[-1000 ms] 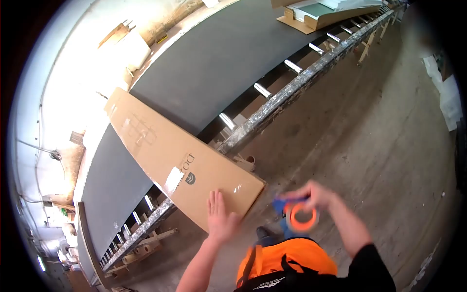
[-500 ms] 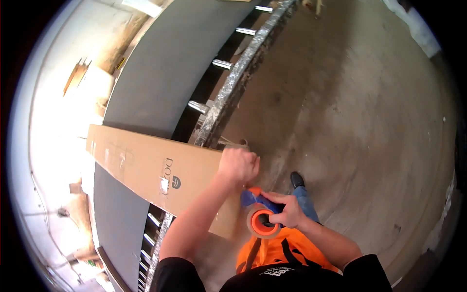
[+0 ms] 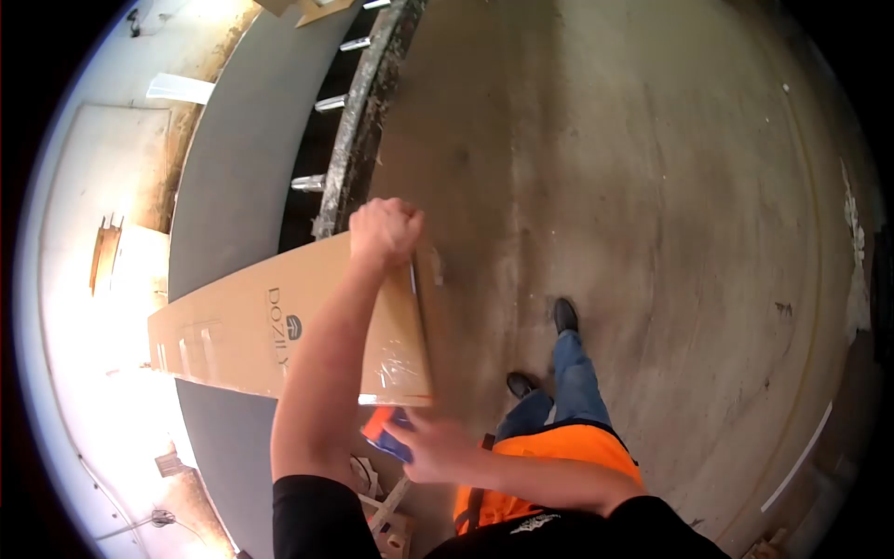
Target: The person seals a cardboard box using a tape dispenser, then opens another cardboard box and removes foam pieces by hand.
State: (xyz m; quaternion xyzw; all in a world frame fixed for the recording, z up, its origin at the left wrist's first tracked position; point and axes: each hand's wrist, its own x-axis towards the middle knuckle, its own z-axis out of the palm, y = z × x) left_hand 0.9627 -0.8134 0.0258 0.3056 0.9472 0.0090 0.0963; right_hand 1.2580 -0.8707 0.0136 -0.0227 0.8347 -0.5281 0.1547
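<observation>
A long brown cardboard box (image 3: 237, 317) printed "DOZILY" lies across the conveyor, its near end sticking out past the rail. Shiny clear tape (image 3: 400, 373) shows on that end. My left hand (image 3: 386, 228) is closed over the far corner of the end, its fingers curled at the edge. Below the near corner, my right hand (image 3: 438, 450) grips an orange and blue tape dispenser (image 3: 389, 434), its front close to the box edge. Motion blurs the right hand a little, and its palm hides part of the dispenser.
The grey conveyor belt (image 3: 247, 158) runs beyond the box, with metal rollers (image 3: 331, 103) along a worn side rail (image 3: 358, 121). Scrap cardboard and wood (image 3: 391, 522) lie low beside my left arm. Concrete floor (image 3: 633, 205) stretches to the right.
My right hand has swung the tape dispenser left, to the near corner of the box end. My left hand stays at the far corner. The view has turned, showing more of the taped end.
</observation>
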